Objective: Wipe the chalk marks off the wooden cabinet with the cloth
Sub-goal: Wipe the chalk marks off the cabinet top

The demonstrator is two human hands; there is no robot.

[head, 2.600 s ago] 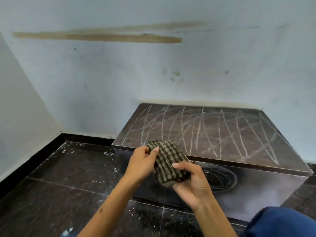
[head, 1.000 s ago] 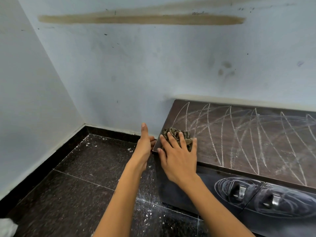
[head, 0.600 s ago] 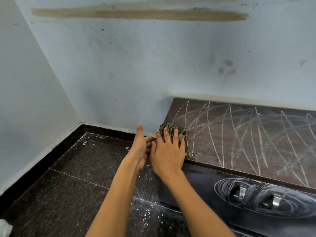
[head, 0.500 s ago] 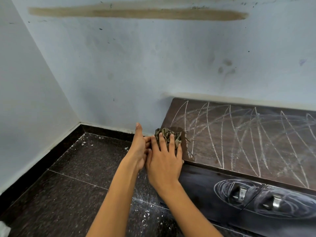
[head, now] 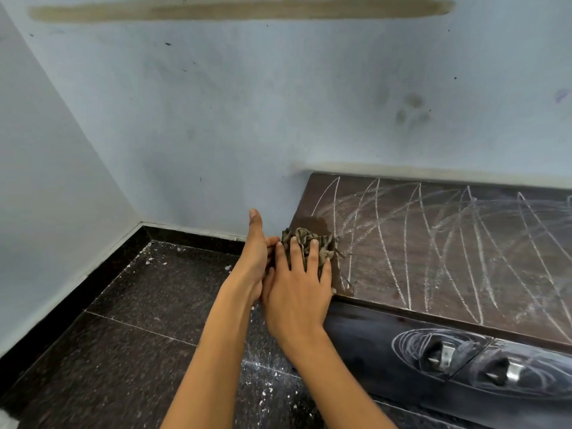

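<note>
A low dark wooden cabinet stands against the wall, its top covered with white chalk marks. A crumpled brown checked cloth lies on the top's left front corner. My right hand presses flat on the cloth, fingers spread over it. My left hand is held edge-on beside the cabinet's left end, fingers straight, touching the right hand and the cloth's edge. A small patch by the cloth looks wiped and damp.
The pale blue wall meets the cabinet's back. Dark speckled floor tiles with white crumbs lie to the left. The cabinet front has two chalk-scribbled oval recesses with metal handles.
My hands carried the cloth from in front of the cabinet to its left front corner. Over the last second the right hand slid the cloth left toward the edge, wiping a small patch.
</note>
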